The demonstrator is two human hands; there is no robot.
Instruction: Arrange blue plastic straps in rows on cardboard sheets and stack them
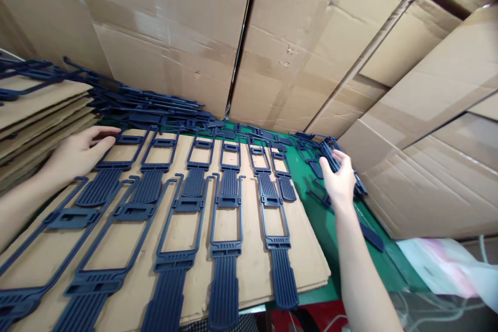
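Note:
Two rows of dark blue plastic frames with ribbed paddles [225, 290] lie on a cardboard sheet [249, 228]. At the left, my left hand [83, 148] has its thumb and fingers around the upper corner of a back-row frame [128, 140]. On the right, beyond the sheet's edge, my right hand [339, 176] is above the green surface, thumb and fingers apart, beside a small heap of the same blue parts [330, 146]. Its fingers partly hide the heap; no part is visibly gripped.
Stacked cardboard sheets [46, 135] with blue parts on top stand at the left. A long pile of blue parts [155, 106] lies along the back, against large cardboard boxes [288, 52]. More boxes rise at the right, above a whitish plastic bag [443, 270].

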